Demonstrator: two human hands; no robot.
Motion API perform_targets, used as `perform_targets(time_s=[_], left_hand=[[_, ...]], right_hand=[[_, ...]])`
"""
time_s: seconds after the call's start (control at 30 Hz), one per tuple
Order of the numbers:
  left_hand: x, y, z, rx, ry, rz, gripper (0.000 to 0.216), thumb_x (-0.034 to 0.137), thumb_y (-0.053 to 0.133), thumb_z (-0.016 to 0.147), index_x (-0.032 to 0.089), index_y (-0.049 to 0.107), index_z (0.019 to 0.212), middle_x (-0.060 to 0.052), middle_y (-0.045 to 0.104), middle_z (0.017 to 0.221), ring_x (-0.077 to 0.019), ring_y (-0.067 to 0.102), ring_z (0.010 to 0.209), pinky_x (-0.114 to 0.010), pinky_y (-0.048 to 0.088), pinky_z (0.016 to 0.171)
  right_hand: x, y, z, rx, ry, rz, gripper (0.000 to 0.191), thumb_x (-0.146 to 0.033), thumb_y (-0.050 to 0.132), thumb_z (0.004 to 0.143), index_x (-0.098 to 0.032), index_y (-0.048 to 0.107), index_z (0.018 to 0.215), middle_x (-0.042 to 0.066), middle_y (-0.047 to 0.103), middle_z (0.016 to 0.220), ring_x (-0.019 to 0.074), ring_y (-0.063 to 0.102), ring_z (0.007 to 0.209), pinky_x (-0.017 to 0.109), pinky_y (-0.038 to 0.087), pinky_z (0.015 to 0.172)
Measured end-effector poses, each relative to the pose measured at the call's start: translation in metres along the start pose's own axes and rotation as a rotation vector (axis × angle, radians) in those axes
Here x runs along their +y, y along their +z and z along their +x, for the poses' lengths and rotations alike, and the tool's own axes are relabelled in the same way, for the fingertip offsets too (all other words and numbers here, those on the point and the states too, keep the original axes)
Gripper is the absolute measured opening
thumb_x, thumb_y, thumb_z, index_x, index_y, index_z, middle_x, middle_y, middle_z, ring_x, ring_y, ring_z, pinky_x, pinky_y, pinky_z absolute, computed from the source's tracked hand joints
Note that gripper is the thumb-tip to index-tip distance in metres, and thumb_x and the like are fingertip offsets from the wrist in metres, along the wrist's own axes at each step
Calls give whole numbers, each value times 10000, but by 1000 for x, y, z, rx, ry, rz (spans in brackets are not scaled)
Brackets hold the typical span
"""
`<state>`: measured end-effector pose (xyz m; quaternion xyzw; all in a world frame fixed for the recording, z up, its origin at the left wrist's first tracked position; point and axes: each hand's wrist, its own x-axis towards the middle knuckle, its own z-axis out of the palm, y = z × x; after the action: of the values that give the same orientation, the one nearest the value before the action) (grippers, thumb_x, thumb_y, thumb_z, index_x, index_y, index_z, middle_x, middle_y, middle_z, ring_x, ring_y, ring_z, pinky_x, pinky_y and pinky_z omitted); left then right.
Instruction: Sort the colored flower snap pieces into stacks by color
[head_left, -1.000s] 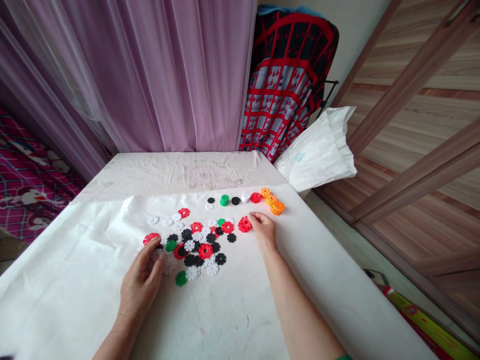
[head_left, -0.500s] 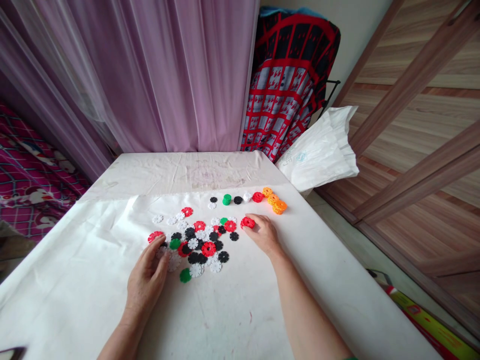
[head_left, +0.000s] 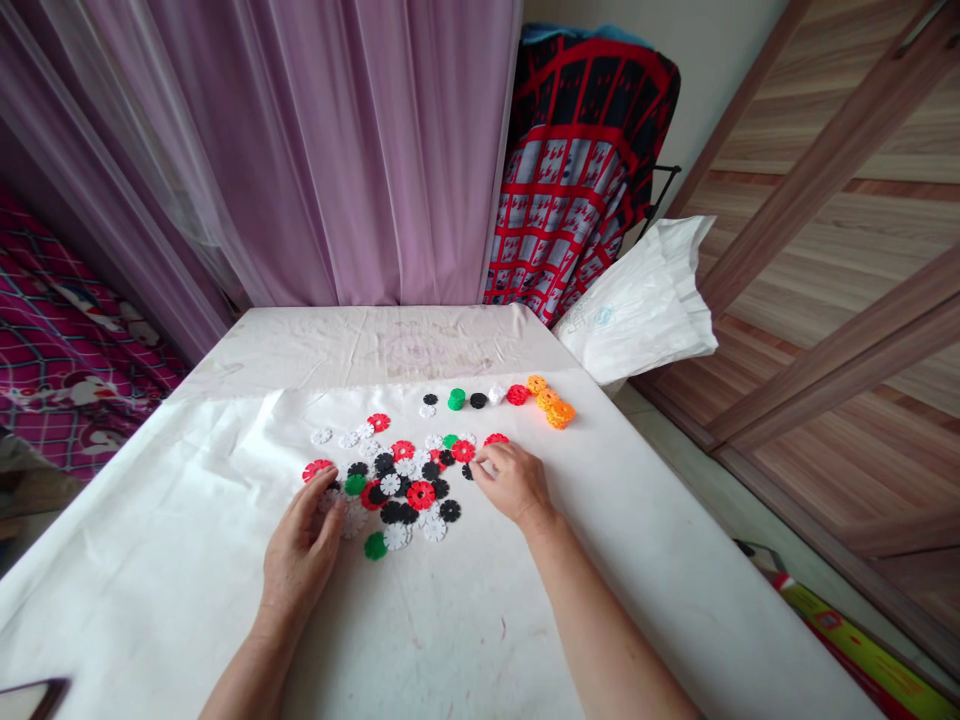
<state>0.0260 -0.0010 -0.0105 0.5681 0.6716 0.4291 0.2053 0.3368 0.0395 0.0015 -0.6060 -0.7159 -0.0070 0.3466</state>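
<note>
My left hand [head_left: 304,535] rests on the table at the left of a loose spread of flower-shaped plastic discs. Its fingers are apart, with the tips by a red disc [head_left: 318,469] and partly over white and black ones. My right hand [head_left: 514,480] is at the spread's right edge, thumb and forefinger pinched at a small black disc [head_left: 467,471] that they partly cover. Just behind its knuckles lies another red disc [head_left: 496,438], partly hidden. Red, white, black and green discs overlap between the hands, including a red one [head_left: 421,494] and a green one [head_left: 375,545].
Beyond the spread stands a row: green stack [head_left: 457,399], black discs [head_left: 478,401], white discs [head_left: 497,394], red discs [head_left: 517,395] and orange stacks [head_left: 559,414]. A white bag [head_left: 637,310] hangs at the table's right edge. A dark-edged object [head_left: 34,700] lies front left.
My right hand has let go of the red disc, which stays behind it, and has moved slightly left and nearer to a black disc. My left hand has hardly moved.
</note>
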Motion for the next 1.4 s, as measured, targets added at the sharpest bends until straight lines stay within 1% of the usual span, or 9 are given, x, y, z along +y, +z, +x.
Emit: perform_targets(time_s=[0.1, 0.23, 0.4, 0.53, 0.67, 0.77, 0.93, 1.2, 1.4], left_hand=[[-2, 1, 0, 5, 14, -13, 501, 553, 551, 857, 277, 679, 1254, -56, 690, 1350, -254, 647, 1226, -387, 499, 1080], [-2, 1, 0, -3, -2, -19, 519, 566, 542, 856, 276, 672, 1266, -60, 668, 1388, -262, 628, 1266, -390, 506, 1073], [0, 1, 0, -12, -11, -13, 533, 585, 535, 851, 274, 676, 1259, -66, 667, 1389, -268, 635, 1251, -392, 528, 1037], [-1, 3, -1, 7, 3, -36, 544, 607, 538, 846, 275, 683, 1253, -59, 673, 1382, -261, 634, 1250, -382, 526, 1041], [-3, 5, -1, 18, 15, -36, 537, 603, 532, 846, 279, 687, 1246, -56, 671, 1385, -264, 628, 1260, -381, 536, 1028], [-3, 4, 0, 15, 5, -20, 540, 605, 531, 842, 282, 681, 1248, -59, 673, 1380, -272, 631, 1258, -387, 548, 1011], [-4, 2, 1, 0, 6, 8, 534, 613, 532, 840, 295, 685, 1240, -52, 684, 1362, -283, 636, 1252, -423, 523, 1056], [-9, 3, 0, 6, 13, 2, 517, 604, 541, 852, 303, 687, 1245, -42, 687, 1364, -276, 629, 1268, -420, 500, 1094], [-8, 4, -2, 9, 17, -11, 499, 581, 525, 869, 301, 678, 1252, -34, 676, 1381, -257, 624, 1277, -376, 525, 1056]], right_hand=[[-14, 8, -8, -136, -13, -42, 117, -205, 664, 818, -261, 662, 715, 10, 731, 755, 179, 637, 727, 268, 441, 660], [-19, 19, -12, -177, 87, -53, 72, -185, 659, 795, -255, 668, 812, 15, 729, 831, 159, 612, 673, 261, 421, 619], [-21, 20, -13, -223, 200, -7, 181, -151, 668, 724, -239, 637, 879, 11, 729, 846, 154, 604, 634, 274, 433, 639], [-21, 7, -9, -195, 243, 112, 231, -203, 678, 715, -257, 614, 930, -18, 741, 884, 136, 602, 600, 272, 441, 628], [-6, -8, 26, -70, 313, 142, 295, -303, 705, 733, -271, 597, 1005, -20, 754, 945, 152, 645, 688, 282, 476, 676], [11, -12, 70, -58, 238, 51, 306, -283, 714, 741, -262, 597, 1023, 8, 762, 976, 193, 673, 820, 318, 473, 763], [28, 0, 123, -208, 97, -136, 323, -202, 735, 747, -226, 613, 1045, 34, 774, 981, 236, 688, 964, 392, 393, 942], [37, 18, 128, -291, 72, -181, 319, -181, 731, 787, -228, 617, 1081, 30, 777, 1012, 228, 679, 1026, 402, 347, 981], [33, 6, 126, -269, 25, -212, 245, -188, 697, 831, -233, 656, 1068, 51, 766, 1080, 248, 638, 1061, 397, 349, 951]])
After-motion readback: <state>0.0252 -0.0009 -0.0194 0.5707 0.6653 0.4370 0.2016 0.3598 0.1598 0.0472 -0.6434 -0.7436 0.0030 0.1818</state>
